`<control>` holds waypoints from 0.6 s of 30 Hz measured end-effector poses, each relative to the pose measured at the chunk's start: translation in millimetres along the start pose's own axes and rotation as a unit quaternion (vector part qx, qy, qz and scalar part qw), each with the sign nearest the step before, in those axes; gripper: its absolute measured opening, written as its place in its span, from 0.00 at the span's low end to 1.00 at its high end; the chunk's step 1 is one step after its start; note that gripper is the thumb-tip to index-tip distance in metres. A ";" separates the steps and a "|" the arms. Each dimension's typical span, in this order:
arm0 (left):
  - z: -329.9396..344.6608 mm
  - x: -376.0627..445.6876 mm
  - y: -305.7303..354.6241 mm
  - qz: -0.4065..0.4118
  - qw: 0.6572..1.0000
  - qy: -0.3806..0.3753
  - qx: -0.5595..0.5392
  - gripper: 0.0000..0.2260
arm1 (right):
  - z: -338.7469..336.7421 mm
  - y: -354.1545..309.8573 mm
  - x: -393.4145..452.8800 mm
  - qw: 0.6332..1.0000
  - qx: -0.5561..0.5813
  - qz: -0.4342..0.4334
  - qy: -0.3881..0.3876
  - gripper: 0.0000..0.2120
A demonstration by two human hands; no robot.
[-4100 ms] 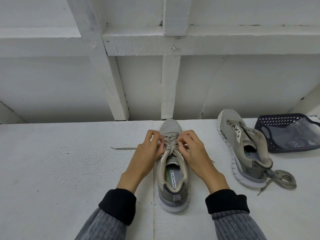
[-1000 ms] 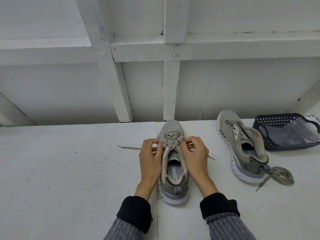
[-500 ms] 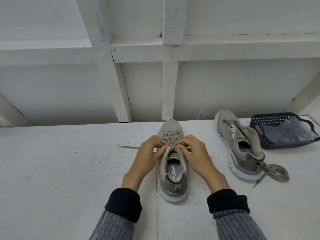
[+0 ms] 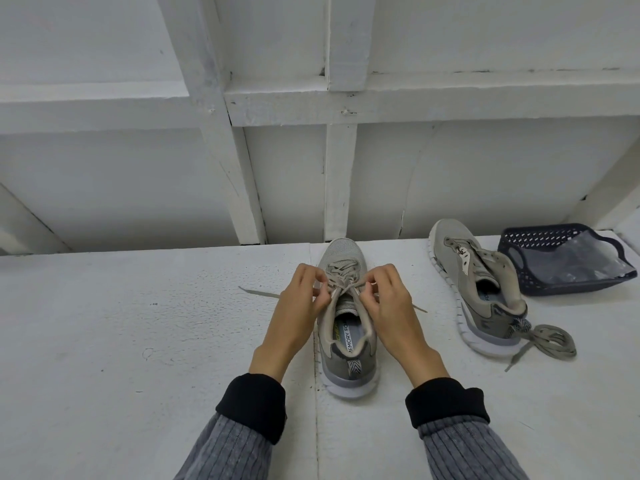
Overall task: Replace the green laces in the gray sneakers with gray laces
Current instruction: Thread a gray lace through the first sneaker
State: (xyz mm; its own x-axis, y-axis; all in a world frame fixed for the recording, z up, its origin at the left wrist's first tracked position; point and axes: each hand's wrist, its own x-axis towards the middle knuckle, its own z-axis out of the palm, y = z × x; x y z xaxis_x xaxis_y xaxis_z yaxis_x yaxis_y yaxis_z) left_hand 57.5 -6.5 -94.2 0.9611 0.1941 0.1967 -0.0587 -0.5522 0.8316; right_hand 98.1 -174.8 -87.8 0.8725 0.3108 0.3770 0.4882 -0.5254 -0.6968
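Gray lace (image 4: 341,284) crosses sneaker (image 4: 347,327) tongue | left hand (image 4: 300,308), right hand (image 4: 387,304) flank it evenly, each grip pinching one strand | shoe's long axis points away.

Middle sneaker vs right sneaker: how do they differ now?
The middle sneaker is laced and stands straight; the right sneaker has no lace and sits angled. Both hands, left hand and right hand, pinch the middle one's lace; a loose lace lies behind the right one's heel. Both are gray.

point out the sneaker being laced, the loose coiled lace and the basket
sneaker being laced (image 4: 349,370), head view, heel
loose coiled lace (image 4: 550,342), head view, middle of the coil
basket (image 4: 526,237), head view, back rim
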 end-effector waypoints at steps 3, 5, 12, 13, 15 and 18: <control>6.5 -6.9 -1.2 -0.020 0.997 0.061 -0.043 0.01 | 4.1 -1.8 -3.8 0.999 0.024 0.037 0.022 0.03; 7.7 -8.4 -4.5 -0.013 0.995 0.066 -0.068 0.02 | 1.8 -0.9 -2.5 0.994 0.076 0.082 0.014 0.04; 11.7 -7.1 -6.1 -0.001 0.994 0.060 -0.095 0.06 | 0.0 3.0 3.5 0.966 0.184 0.180 0.001 0.08; 13.1 -7.4 -6.5 -0.005 0.993 0.068 -0.095 0.05 | 1.5 2.0 4.2 0.970 0.169 0.175 0.010 0.07; 14.3 -10.0 -6.9 -0.025 0.988 0.102 -0.109 0.06 | 3.3 -1.0 4.1 0.979 0.120 0.155 0.051 0.05; 16.8 -15.9 -7.7 -0.057 0.977 0.164 -0.125 0.07 | 4.0 -5.0 0.1 0.976 0.097 0.152 0.126 0.06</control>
State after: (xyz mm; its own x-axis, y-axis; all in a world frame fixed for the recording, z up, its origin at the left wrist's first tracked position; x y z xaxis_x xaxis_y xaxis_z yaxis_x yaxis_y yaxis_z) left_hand 47.2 -19.0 -112.4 0.8297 0.5141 0.2177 -0.0610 -0.3042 0.9507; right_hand 95.7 -169.0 -86.7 0.9651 -0.0531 0.2563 0.2154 -0.3953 -0.8930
